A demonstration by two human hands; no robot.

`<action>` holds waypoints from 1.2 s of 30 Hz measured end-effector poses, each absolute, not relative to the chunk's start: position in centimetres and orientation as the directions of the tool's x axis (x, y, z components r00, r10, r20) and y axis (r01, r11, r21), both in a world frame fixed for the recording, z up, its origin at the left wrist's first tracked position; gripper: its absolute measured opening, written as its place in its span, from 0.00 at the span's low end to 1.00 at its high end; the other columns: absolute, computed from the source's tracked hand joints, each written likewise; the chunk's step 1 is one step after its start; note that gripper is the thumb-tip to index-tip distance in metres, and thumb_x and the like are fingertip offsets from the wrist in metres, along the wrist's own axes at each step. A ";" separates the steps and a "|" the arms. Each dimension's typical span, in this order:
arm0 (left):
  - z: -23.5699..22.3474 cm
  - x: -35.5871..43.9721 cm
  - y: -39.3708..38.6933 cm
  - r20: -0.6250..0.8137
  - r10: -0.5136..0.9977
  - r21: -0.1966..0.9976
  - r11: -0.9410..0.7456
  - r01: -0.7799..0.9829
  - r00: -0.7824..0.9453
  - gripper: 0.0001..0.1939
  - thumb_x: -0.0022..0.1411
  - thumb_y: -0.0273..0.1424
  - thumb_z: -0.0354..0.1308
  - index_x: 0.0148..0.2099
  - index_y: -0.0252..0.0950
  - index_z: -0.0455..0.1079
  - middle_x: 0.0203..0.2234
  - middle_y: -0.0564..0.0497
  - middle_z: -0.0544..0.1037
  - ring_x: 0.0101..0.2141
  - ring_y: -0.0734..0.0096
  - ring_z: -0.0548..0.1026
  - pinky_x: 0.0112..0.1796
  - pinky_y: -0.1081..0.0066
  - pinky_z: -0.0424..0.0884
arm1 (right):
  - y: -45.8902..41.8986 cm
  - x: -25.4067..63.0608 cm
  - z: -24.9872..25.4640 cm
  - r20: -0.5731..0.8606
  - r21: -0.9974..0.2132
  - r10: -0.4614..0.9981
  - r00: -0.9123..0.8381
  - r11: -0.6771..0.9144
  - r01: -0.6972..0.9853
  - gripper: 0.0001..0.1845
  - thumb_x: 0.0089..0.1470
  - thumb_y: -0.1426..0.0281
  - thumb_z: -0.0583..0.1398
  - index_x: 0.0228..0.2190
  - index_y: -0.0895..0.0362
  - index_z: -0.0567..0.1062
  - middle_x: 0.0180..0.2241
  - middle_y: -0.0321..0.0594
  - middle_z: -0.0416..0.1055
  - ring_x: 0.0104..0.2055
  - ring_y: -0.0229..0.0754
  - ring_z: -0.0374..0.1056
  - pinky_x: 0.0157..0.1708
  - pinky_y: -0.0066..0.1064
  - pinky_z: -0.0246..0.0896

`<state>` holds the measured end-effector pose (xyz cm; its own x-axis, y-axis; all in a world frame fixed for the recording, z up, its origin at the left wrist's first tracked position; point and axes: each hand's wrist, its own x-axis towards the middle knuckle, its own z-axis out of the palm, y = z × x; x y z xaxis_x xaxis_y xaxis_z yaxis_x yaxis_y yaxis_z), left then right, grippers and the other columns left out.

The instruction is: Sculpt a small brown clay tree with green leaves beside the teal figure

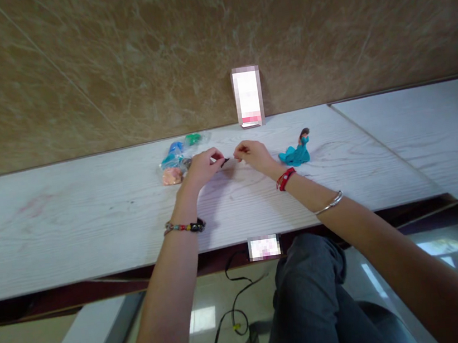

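Between the thumb and fingers of my left hand [207,166] is a small dark piece [225,162], pinched and pointing to the right; its material is too small to make out. Just to its right, my right hand [252,154] has its fingertips pressed together, and whatever they may hold is hidden. Beyond my right wrist stands a small figurine [296,152] with a teal dress and brown hair. Left of my left hand lie clear bags holding soft-looking lumps: peach [171,175], blue [176,148] and green [193,138].
A phone-like device [248,96] with a blurred screen leans upright on the brown marbled wall [133,54]. The white wood-grain counter [70,215] runs across, its front edge above my knees. Another blurred rectangle [264,247] is at that edge. A black cable [224,324] trails over the floor.
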<state>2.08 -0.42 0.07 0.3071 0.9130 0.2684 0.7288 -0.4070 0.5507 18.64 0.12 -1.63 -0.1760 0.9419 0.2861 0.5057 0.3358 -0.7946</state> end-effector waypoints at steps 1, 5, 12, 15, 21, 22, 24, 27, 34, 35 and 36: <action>0.0 2.1 -0.4 0.267 0.913 0.573 -0.407 0.712 0.307 0.06 0.53 0.31 0.51 0.32 0.35 0.66 0.26 0.52 0.73 0.24 0.75 0.69 0.27 0.74 0.63 | 0.2 18.8 -1.6 0.278 -0.830 0.945 -0.172 0.326 0.452 0.06 0.47 0.76 0.57 0.27 0.61 0.75 0.24 0.37 0.72 0.26 0.34 0.67 0.28 0.25 0.59; -0.1 2.4 -0.4 0.260 0.916 0.640 -0.400 0.656 0.305 0.06 0.52 0.32 0.52 0.32 0.34 0.66 0.26 0.52 0.73 0.24 0.76 0.68 0.26 0.75 0.64 | 0.3 18.9 -1.8 0.282 -0.858 0.947 -0.154 0.321 0.402 0.06 0.43 0.74 0.60 0.27 0.58 0.78 0.26 0.36 0.75 0.29 0.38 0.69 0.31 0.27 0.61; 0.0 3.1 -0.7 0.256 0.915 0.685 -0.400 0.609 0.313 0.06 0.51 0.31 0.53 0.31 0.34 0.66 0.25 0.52 0.72 0.25 0.75 0.69 0.27 0.74 0.65 | -0.1 18.6 -1.6 0.343 -0.722 0.906 -0.247 0.423 0.548 0.07 0.47 0.72 0.59 0.27 0.56 0.79 0.28 0.36 0.76 0.31 0.37 0.68 0.31 0.26 0.58; -0.5 3.0 -0.3 0.279 0.909 0.684 -0.415 0.600 0.310 0.06 0.50 0.31 0.54 0.31 0.34 0.66 0.24 0.52 0.72 0.26 0.74 0.69 0.28 0.74 0.65 | -0.5 18.5 -1.2 0.329 -0.661 0.901 -0.282 0.433 0.613 0.08 0.49 0.72 0.58 0.27 0.59 0.78 0.26 0.39 0.75 0.28 0.35 0.67 0.29 0.25 0.55; -0.8 2.7 0.0 0.247 0.903 0.711 -0.415 0.567 0.352 0.07 0.50 0.32 0.54 0.32 0.34 0.65 0.27 0.52 0.72 0.26 0.75 0.69 0.28 0.74 0.65 | -0.8 18.5 -0.8 0.303 -0.638 0.904 -0.302 0.428 0.640 0.10 0.50 0.75 0.54 0.27 0.63 0.76 0.25 0.39 0.73 0.26 0.33 0.63 0.27 0.24 0.52; -0.7 2.8 -0.1 0.232 0.905 0.712 -0.407 0.572 0.356 0.08 0.50 0.32 0.55 0.33 0.34 0.65 0.27 0.52 0.72 0.26 0.76 0.69 0.28 0.74 0.65 | -0.8 18.5 -0.8 0.299 -0.636 0.906 -0.300 0.423 0.646 0.10 0.50 0.76 0.54 0.27 0.63 0.75 0.25 0.39 0.72 0.26 0.34 0.63 0.27 0.24 0.52; -0.6 2.9 -0.3 0.222 0.904 0.695 -0.409 0.591 0.365 0.09 0.48 0.32 0.56 0.34 0.34 0.65 0.28 0.52 0.72 0.25 0.76 0.69 0.28 0.74 0.64 | -0.8 18.5 -0.7 0.285 -0.638 0.910 -0.301 0.415 0.649 0.10 0.50 0.77 0.53 0.26 0.64 0.75 0.25 0.40 0.72 0.27 0.34 0.63 0.28 0.24 0.52; -0.1 3.2 -0.7 0.264 0.896 0.644 -0.440 0.626 0.358 0.08 0.49 0.31 0.55 0.33 0.33 0.66 0.27 0.52 0.73 0.26 0.75 0.69 0.29 0.73 0.64 | -0.7 18.3 -0.8 0.279 -0.671 0.918 -0.281 0.396 0.627 0.10 0.49 0.76 0.53 0.26 0.64 0.74 0.25 0.40 0.71 0.28 0.35 0.63 0.29 0.25 0.53; 0.3 2.5 -0.6 0.333 0.923 0.477 -0.340 0.810 0.191 0.05 0.51 0.30 0.53 0.32 0.35 0.67 0.26 0.52 0.74 0.25 0.73 0.69 0.29 0.73 0.63 | 0.6 18.7 -1.4 0.262 -0.926 0.964 0.041 0.239 0.292 0.09 0.52 0.73 0.52 0.24 0.59 0.68 0.18 0.33 0.64 0.20 0.30 0.59 0.22 0.23 0.53; 0.2 2.3 -0.5 0.330 0.928 0.437 -0.314 0.842 0.175 0.05 0.51 0.30 0.53 0.32 0.36 0.67 0.26 0.51 0.74 0.25 0.72 0.69 0.29 0.72 0.63 | 0.8 19.0 -1.4 0.254 -0.948 0.965 0.071 0.233 0.217 0.08 0.52 0.73 0.52 0.24 0.59 0.67 0.19 0.32 0.64 0.20 0.29 0.59 0.21 0.22 0.53; 0.1 2.2 -0.4 0.323 0.930 0.400 -0.303 0.865 0.176 0.05 0.52 0.31 0.53 0.32 0.36 0.67 0.27 0.51 0.74 0.26 0.71 0.69 0.29 0.72 0.63 | 0.9 19.2 -1.3 0.241 -0.962 0.967 0.079 0.227 0.149 0.07 0.52 0.74 0.52 0.24 0.59 0.67 0.20 0.32 0.64 0.19 0.29 0.59 0.20 0.21 0.53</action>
